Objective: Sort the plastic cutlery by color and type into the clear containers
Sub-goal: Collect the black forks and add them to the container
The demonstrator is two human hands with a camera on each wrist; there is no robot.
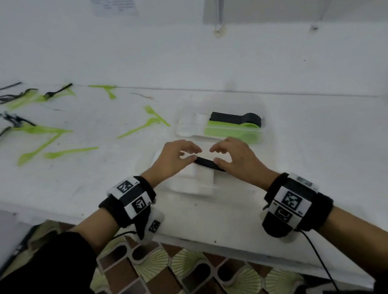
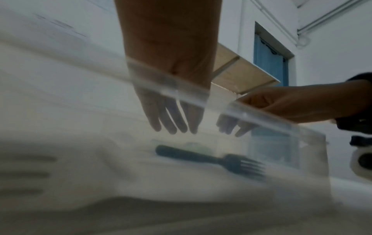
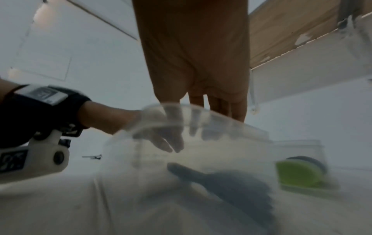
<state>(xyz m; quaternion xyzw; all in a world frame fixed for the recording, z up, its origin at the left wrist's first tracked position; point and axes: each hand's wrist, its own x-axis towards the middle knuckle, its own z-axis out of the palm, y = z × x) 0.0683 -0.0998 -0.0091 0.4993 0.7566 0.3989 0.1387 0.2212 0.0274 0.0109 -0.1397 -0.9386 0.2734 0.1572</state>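
Your left hand (image 1: pixel 175 158) and right hand (image 1: pixel 233 158) hung with relaxed fingers, grasping nothing, over the near clear container (image 1: pixel 192 181) by the desk's front edge, where a black fork (image 2: pixel 213 160) lay; loose cutlery (image 1: pixel 48 135) littered its left end.

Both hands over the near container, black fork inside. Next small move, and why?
Probably withdraw both hands and reach left for another loose fork: the black fork lies in the near container, and neither hand seems to grip it.
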